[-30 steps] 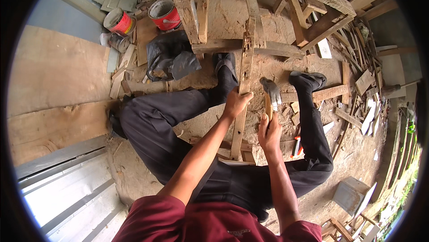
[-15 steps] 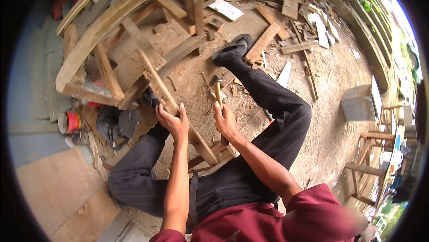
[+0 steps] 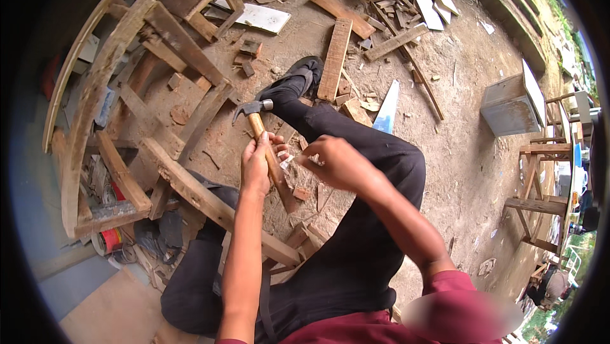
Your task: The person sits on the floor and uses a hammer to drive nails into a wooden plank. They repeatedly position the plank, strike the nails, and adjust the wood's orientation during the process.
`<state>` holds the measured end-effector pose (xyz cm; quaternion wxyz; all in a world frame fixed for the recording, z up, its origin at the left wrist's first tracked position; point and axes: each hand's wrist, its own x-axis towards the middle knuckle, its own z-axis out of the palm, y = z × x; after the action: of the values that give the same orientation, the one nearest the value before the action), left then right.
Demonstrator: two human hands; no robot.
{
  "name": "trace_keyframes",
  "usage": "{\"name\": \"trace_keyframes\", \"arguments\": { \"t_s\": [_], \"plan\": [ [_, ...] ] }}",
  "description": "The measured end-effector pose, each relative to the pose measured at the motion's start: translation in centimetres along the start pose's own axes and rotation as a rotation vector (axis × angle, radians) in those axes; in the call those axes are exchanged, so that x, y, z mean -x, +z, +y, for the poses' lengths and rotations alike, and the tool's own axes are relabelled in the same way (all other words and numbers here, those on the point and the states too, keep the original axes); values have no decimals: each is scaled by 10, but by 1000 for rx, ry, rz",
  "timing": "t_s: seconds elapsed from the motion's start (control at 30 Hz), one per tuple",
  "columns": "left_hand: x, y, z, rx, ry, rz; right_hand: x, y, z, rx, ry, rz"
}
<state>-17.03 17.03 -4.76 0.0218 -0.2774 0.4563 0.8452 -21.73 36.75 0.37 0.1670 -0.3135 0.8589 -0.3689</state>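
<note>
My left hand is closed round the wooden handle of a claw hammer, its dark metal head uppermost. To its right, my right hand is raised over my thigh, apart from the hammer. Its fingers look curled but are smeared by motion, and I cannot tell whether they hold anything. A squared wooden bar slants beneath my left forearm toward my lap. It adjoins a wooden frame with long curved members at the left.
Wood offcuts and white board pieces litter the ground ahead. A pale tapered blade lies beyond my right knee. A grey box and a wooden stand are at the right. A red spool sits at the left.
The hammer has passed from my right hand to my left, which has let go of the wooden bar. My right hand has moved rightward, away from the hammer. The whole view has shifted.
</note>
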Motion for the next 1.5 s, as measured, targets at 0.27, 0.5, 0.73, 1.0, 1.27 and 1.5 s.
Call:
{"name": "trace_keyframes", "arguments": {
  "t_s": [0.27, 0.5, 0.73, 1.0, 1.27, 1.5],
  "plan": [
    [-68, 6, -15, 45, -90, 96, -81, -136, 343, -526, 843, 499],
    [-75, -10, -48, -173, -65, 264, -161, -90, 479, 304, 901, 385],
    [-49, -2, -56, -192, -53, 273, -167, -65, 468, 424, 870, 408],
    [-3, 4, -37, -76, 13, 269, -156, -101, 392, 114, 641, 522],
    [98, -15, -22, 3, 175, 258, -100, -47, 50, -414, 47, -106],
    [192, -64, -33, -720, 388, 504, -9, 94, -99, -515, 174, -419]
  ]
}}
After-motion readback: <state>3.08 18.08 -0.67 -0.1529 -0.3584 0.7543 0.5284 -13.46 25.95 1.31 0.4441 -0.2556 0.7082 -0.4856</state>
